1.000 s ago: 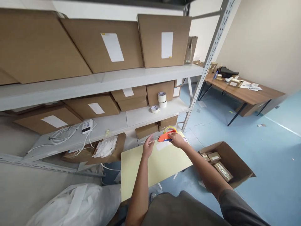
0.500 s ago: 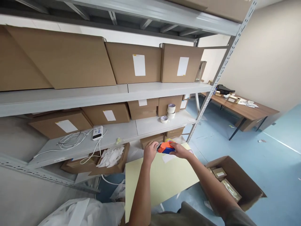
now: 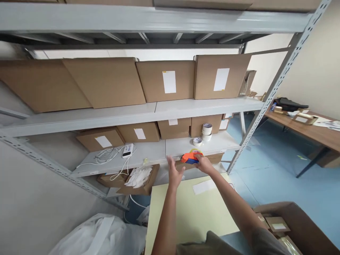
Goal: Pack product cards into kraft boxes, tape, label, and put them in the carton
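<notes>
Right hand (image 3: 204,164) grips orange-and-blue plastic tape dispenser (image 3: 188,158); left hand (image 3: 175,175) spread beside it. White rectangular labels (image 3: 169,81) beyond, illegible.

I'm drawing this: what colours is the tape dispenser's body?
The dispenser's body is orange and blue, best seen in the head view.

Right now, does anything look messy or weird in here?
Yes: the white cord lies in loose loops on the shelf and droops over its front edge, and a small scrap lies on the blue floor. Both look untidy.
</notes>
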### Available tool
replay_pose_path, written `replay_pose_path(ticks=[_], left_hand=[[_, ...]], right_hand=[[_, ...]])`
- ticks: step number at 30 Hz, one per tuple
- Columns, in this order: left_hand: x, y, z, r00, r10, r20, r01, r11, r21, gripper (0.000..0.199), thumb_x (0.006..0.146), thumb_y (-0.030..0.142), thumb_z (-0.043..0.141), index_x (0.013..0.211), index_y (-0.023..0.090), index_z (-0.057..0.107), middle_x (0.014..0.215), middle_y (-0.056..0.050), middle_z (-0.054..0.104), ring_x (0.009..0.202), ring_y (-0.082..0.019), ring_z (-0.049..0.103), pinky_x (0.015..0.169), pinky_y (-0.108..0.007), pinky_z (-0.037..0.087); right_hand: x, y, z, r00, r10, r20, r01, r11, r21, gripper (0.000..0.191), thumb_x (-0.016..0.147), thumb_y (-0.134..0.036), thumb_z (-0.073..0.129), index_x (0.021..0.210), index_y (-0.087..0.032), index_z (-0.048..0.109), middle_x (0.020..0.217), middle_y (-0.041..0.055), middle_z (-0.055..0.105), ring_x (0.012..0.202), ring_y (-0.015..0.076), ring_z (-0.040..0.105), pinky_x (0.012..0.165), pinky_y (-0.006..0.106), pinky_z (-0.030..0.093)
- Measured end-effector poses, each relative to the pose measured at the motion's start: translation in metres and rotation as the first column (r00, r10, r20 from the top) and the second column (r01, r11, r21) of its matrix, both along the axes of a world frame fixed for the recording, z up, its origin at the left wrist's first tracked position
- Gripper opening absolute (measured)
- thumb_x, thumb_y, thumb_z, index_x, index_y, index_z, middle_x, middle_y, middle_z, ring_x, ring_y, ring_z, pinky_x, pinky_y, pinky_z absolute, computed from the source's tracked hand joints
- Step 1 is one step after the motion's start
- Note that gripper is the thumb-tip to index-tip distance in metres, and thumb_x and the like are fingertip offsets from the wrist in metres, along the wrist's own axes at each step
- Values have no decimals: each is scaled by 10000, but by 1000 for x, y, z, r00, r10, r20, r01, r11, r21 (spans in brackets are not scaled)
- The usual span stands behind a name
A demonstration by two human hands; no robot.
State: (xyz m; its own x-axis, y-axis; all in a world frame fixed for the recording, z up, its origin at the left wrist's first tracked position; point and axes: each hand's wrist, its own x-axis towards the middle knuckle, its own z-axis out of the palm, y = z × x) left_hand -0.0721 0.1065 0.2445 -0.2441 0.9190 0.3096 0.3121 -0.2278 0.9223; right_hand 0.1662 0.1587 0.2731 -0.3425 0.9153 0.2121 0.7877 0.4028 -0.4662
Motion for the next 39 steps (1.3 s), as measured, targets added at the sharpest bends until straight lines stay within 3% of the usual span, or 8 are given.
replay_pose_path(ticks=[3,6,10,13,19,23,28,39], left_hand=[[-10,-5,-2,990,137,34,-136,990,-28,1136,875,413,767,1710,334,0,1774,-148,150,1359,-292,616,1038,-394,574],[-19,-15,8,988,151,-6,-151,987,-49,933,892,374,731,1683,324,239,1684,-137,393,1251,-257,685,996,-371,593],[-13,-37,14,983,179,-39,-182,978,-99,683,907,345,679,1560,247,505,1261,-121,746,1099,-240,742,911,-352,610],[-9,-59,9,977,204,-68,-212,969,-131,623,906,351,668,1504,207,569,1124,-113,787,1001,-227,761,843,-330,614],[-20,-109,-2,940,315,-129,-332,932,-146,404,891,342,663,1271,223,729,1243,-103,775,996,-208,767,883,-342,618],[-27,-145,-15,898,407,-167,-434,881,-190,289,901,345,637,1125,233,780,1134,-74,810,1019,-219,766,984,-392,592],[-36,-204,-40,831,538,-139,-555,789,-264,325,886,396,646,1130,224,775,1147,-92,807,1052,-241,761,937,-405,611],[-44,-329,-76,725,641,-252,-685,635,-357,336,869,385,661,1140,235,791,1157,-117,797,1019,-276,750,898,-417,614]], right_hand=[[-10,35,1,997,-50,54,49,999,12,473,886,-219,729,1343,-188,615,1332,164,703,1207,321,662,1009,383,500],[-20,72,2,993,-73,96,75,997,-12,405,920,-224,695,1315,-172,624,1330,167,700,1183,308,662,999,363,486],[-38,112,-6,980,-54,191,65,997,-48,423,934,-197,644,1352,-131,624,1340,191,697,1272,306,612,1054,360,440],[-49,131,-19,971,-5,237,16,999,-47,445,930,-187,618,1371,-125,635,1326,196,711,1303,309,593,1114,386,388],[-57,136,-44,997,-45,61,36,989,144,544,891,-279,640,1418,-143,620,1350,218,681,1283,380,574,1106,513,405],[-65,105,-54,958,187,-216,-115,945,306,513,940,-385,574,1406,-176,626,1346,183,678,1258,363,584,1086,526,459],[-78,28,-75,818,445,-364,-387,895,224,594,973,-470,549,1493,-182,561,1472,165,619,1370,339,549,1168,530,449],[-95,-129,-163,737,428,-523,-596,776,-205,538,977,-505,518,1433,-237,615,1497,162,611,1398,341,568,1077,576,550]])
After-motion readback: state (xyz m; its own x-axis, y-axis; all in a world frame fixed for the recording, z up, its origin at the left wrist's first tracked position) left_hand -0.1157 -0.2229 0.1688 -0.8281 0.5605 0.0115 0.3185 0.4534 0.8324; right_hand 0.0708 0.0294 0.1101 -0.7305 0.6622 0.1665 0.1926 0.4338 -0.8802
